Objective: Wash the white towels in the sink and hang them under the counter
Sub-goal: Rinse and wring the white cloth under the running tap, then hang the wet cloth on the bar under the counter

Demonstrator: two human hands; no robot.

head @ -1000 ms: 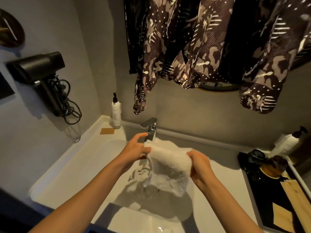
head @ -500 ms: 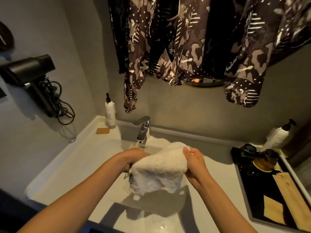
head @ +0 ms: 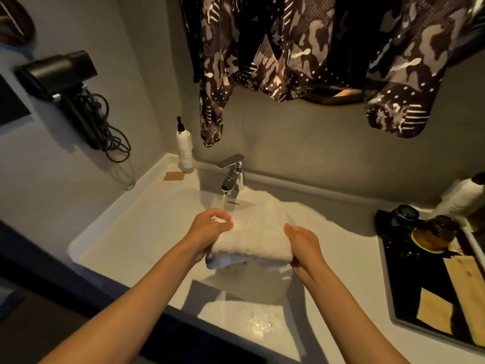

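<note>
Grey walls enclose a dim washroom corner, seen in the head view, the only view supplied. A white counter (head: 126, 232) runs along the walls, with a sink (head: 262, 321) set into it. A chrome faucet (head: 232, 174) stands at the back edge of the basin. On the left wall hangs a black hair dryer (head: 56, 72) with its cord coiled below it. A white pump bottle (head: 185, 148) stands upright in the back left corner of the counter, with a small tan card (head: 174, 176) lying just beside it. Dark patterned garments (head: 301, 48) hang overhead, above the faucet. At the right, a dark tray (head: 393, 298) rests on the counter and carries dark jars and pale wooden pieces; a second white bottle (head: 462, 195) stands behind it.

A white towel (head: 252, 240), folded into a thick bundle, is held over the basin in front of the faucet spout. The left hand (head: 210, 229) is closed on the towel's left end, fingers curled over the top. The right hand (head: 301, 243) grips the right end, thumb on the upper face and the other fingers hidden underneath. Whether the far edge of the towel touches the counter cannot be told. The bright patch on the basin floor below the hands is too glary to identify.
</note>
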